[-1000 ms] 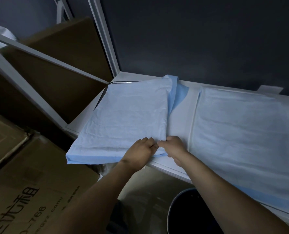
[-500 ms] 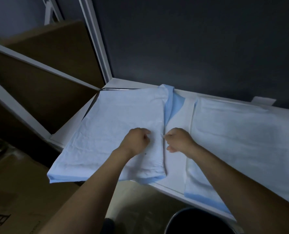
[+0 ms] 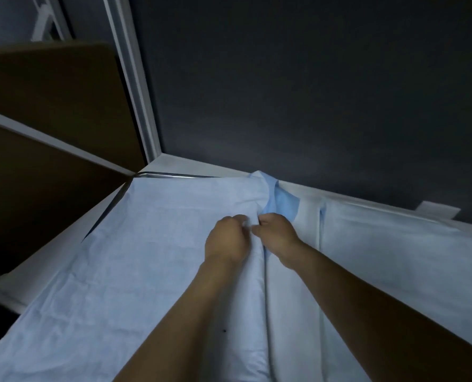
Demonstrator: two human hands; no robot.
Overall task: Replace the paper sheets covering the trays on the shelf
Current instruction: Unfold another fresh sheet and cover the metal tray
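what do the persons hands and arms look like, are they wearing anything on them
Nothing worn is visible. The left hand and right hand have no gloves, and no ring shows in this dim light. No watch or band sits at either wrist. The left forearm and right forearm show no sleeve as far as the bottom edge of the picture.

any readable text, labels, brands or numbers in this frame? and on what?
No text can be read in this frame.
left paper sheet: plain, no print.
right paper sheet: plain, no print.
cardboard panel: dark, no print shows.
white tab by the back wall: looks blank, too small to be sure.
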